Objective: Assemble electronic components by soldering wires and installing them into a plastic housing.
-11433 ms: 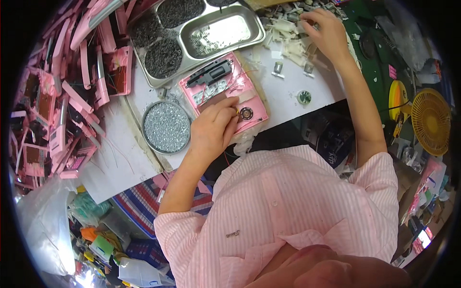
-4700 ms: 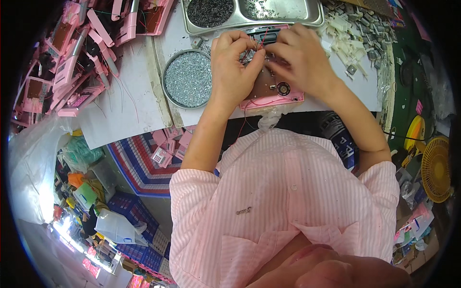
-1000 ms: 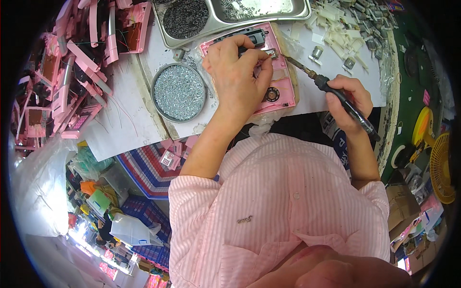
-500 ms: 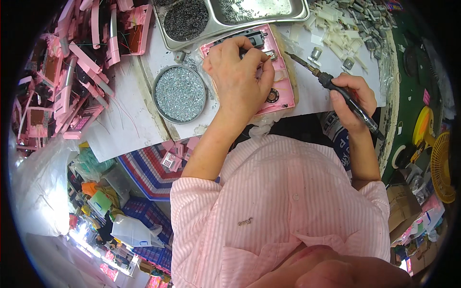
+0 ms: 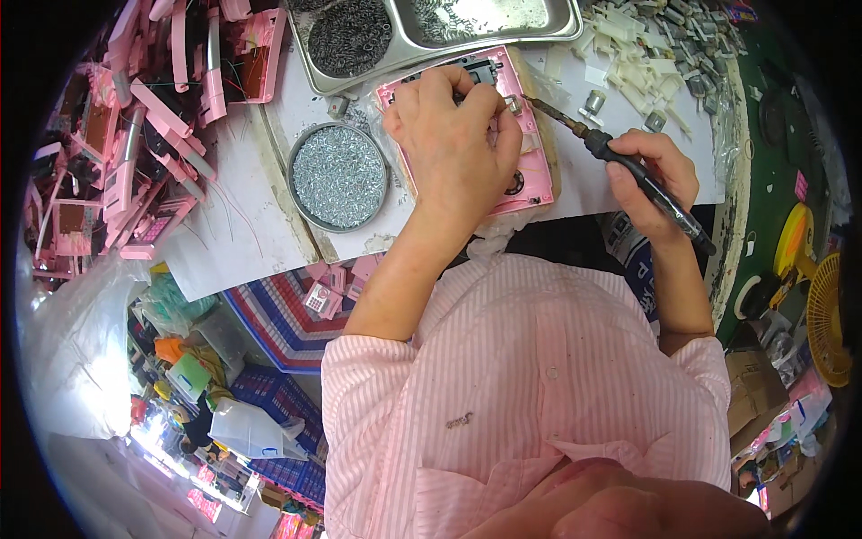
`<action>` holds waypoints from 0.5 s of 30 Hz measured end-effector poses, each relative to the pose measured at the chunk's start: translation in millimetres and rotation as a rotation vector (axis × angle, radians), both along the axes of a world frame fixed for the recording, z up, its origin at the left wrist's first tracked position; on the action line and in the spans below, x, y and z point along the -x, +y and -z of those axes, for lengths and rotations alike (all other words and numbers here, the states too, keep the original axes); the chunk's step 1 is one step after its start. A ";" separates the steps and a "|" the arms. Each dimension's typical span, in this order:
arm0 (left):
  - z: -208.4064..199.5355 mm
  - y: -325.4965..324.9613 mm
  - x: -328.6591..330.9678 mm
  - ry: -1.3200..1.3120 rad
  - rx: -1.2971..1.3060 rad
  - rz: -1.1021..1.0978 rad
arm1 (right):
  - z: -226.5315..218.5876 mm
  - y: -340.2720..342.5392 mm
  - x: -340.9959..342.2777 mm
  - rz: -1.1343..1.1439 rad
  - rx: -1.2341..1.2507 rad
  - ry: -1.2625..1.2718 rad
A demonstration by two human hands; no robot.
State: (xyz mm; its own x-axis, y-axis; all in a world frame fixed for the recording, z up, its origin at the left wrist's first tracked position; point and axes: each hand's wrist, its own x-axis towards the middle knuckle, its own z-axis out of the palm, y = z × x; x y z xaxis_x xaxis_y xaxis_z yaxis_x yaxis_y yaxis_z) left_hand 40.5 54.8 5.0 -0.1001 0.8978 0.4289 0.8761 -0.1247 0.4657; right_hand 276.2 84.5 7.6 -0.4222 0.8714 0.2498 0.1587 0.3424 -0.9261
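Observation:
A pink plastic casing (image 5: pixel 537 184) lies on the bench in front of me, with a dark mechanism (image 5: pixel 485 70) at its far end. My left hand (image 5: pixel 453 148) rests over it, fingers curled and pressed together; whatever they pinch is hidden beneath them. In my right hand (image 5: pixel 660 175) is a black-handled soldering iron (image 5: pixel 597 142), its thin tip pointing left at the casing. That tip is close to a small metal motor (image 5: pixel 512 104) in the casing; whether they touch I cannot tell.
A round tin (image 5: pixel 292 184) of small silver pieces stands left of the casing. Behind is a metal tray (image 5: pixel 400 56) with springs. Pink casings (image 5: pixel 117 184) with wires pile up at the left. White plastic parts (image 5: pixel 628 67) and small motors (image 5: pixel 696 85) lie far right.
My right hand has brought the soldering iron slightly left, so its tip is nearer the motor. The left hand stays over the casing, with its fingers shifted slightly.

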 end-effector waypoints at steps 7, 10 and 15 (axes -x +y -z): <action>-3.3 0.2 -1.3 0.023 0.025 -0.008 | 0.3 1.8 1.9 -0.012 0.006 -0.010; -2.4 0.0 -2.1 0.027 0.018 -0.010 | 1.6 1.1 3.7 -0.007 -0.005 -0.007; -1.0 0.4 -1.9 0.023 0.004 -0.014 | 3.8 1.8 7.0 -0.016 -0.015 -0.013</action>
